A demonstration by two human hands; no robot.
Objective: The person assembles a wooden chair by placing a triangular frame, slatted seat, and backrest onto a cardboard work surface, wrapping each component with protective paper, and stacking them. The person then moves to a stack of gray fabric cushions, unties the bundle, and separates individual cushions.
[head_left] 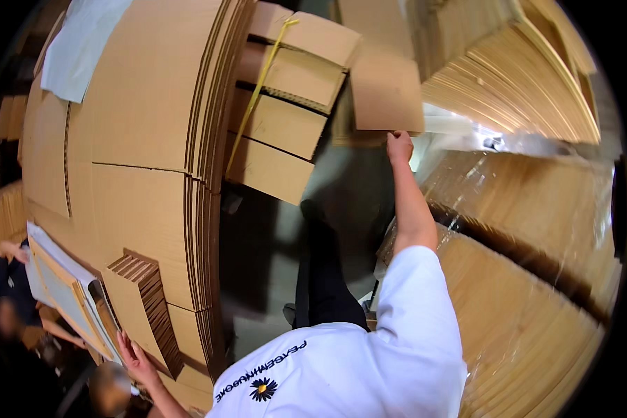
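Observation:
My right hand (400, 148) reaches forward with its fingers closed on the near edge of a flat brown cardboard sheet (387, 94). My left hand (139, 361) is low at the left, its fingers stretched out beside a wood-edged framed panel (76, 296). Whether those fingers touch the panel I cannot tell. Close to that hand lies a small stack of folded cardboard pieces (143, 296), resting on a large stack of flat cardboard (139, 139).
Bundled cardboard boxes (285, 104) with a yellow strap stand ahead. Tall cardboard stacks (515, 76) and plastic-wrapped stacks (529, 313) line the right. A dark floor strip (258, 258) runs between. At the far left, another person's hand (14, 251) is near the framed panel.

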